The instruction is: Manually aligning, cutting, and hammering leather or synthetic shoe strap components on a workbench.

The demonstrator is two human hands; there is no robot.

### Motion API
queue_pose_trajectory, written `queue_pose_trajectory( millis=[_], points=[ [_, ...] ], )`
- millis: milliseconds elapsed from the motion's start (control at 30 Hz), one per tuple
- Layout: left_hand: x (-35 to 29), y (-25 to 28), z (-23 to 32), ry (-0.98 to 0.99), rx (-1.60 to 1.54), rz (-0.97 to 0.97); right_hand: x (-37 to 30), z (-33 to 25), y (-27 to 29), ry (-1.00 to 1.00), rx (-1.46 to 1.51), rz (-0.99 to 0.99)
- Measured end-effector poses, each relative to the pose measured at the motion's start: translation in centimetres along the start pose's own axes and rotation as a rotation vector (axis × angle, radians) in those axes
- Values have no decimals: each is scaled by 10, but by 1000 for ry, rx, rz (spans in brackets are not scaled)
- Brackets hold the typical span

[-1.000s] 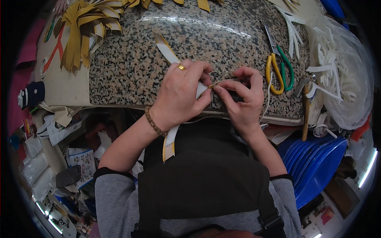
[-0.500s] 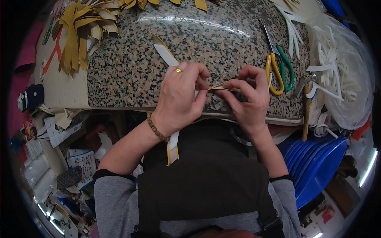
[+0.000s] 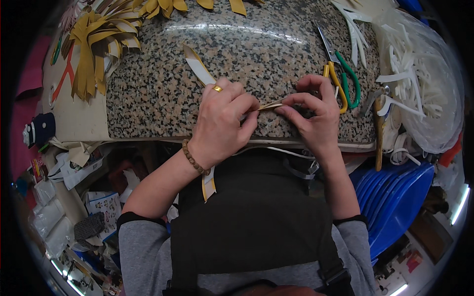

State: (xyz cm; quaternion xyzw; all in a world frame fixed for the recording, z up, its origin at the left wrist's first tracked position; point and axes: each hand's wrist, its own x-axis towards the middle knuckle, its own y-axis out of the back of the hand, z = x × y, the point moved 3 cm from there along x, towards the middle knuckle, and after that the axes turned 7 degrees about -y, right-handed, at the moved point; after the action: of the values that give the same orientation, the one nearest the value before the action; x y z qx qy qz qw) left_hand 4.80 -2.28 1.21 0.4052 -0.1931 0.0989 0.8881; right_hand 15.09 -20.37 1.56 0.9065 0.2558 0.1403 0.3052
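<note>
My left hand, with a ring and a beaded bracelet on that arm, is closed over a long mustard-yellow strip with white backing. One end of this strip sticks out beyond the fingers; the other hangs below the wrist over the dark apron. Between my hands lie thin tan layers, spread slightly apart. The left fingertips pinch them on one side, and my right hand pinches their other end between thumb and index finger. Whether they belong to the same strip is hidden. Scissors with yellow and green handles lie beyond the right hand.
The granite slab ends at a near edge just in front of me. Mustard strips are bunched at the far left. A plastic bag of white strips and a wooden-handled tool are at right, above stacked blue plastic items.
The view has shifted a little, so the table things sit slightly farther left. Both hands keep their pinch; the right-hand fingers have lifted and spread slightly, and the tan layers show more.
</note>
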Motion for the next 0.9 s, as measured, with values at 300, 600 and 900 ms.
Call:
queue_pose_trajectory(
  millis=[300, 600, 900],
  points=[
    [13, -2, 9, -4, 30, 8, 0, 5, 2, -30, 29, -21],
    [17, -12, 3, 87, -65, -46, -2, 12, 4, -104, 165, -12],
    [30, -13, 13, 43, -4, -35, -1, 18, 1, -62, 152, -9]
  ],
)
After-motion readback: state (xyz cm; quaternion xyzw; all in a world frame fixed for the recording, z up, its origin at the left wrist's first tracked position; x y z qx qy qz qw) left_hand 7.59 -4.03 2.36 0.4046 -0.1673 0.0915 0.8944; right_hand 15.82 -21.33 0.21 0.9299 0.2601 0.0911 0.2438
